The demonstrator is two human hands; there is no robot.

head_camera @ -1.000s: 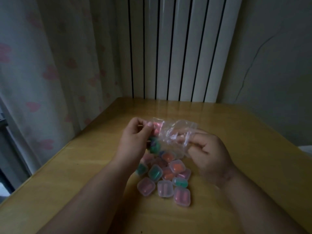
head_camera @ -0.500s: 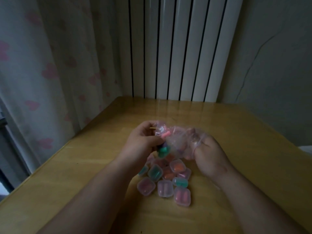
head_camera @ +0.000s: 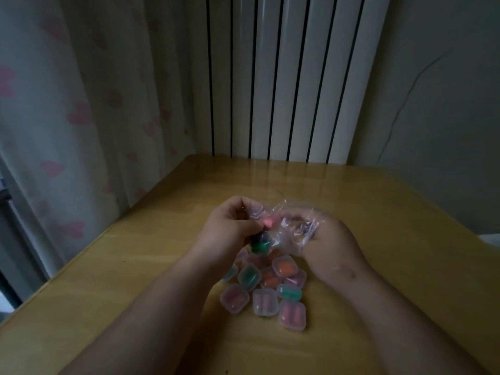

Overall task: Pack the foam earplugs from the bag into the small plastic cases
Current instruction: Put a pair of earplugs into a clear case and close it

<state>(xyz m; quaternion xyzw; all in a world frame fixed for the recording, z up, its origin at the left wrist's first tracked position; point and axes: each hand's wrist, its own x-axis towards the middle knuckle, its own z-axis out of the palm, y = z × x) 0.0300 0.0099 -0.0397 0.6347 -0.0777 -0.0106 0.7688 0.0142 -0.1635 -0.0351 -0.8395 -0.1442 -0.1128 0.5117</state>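
A crumpled clear plastic bag (head_camera: 290,228) hangs between both hands above the table. Inside it I see a pink earplug (head_camera: 268,221) and a green and purple clump (head_camera: 260,244) lower down. My left hand (head_camera: 230,228) pinches the bag's left side, fingers closed on the film. My right hand (head_camera: 328,239) grips the right side, with the plastic wrapped over its fingers. Just below the hands lies a pile of several small clear cases (head_camera: 266,288) with pink, orange and green earplugs inside, lids shut.
The wooden table (head_camera: 392,239) reaches a white ribbed radiator (head_camera: 284,77) at the back. A curtain with pink hearts (head_camera: 67,117) hangs along the left edge. A grey wall stands on the right.
The bag has been scrunched together between the hands. My right hand has moved in toward the left one, and the film now covers its fingers. The cases have not moved.
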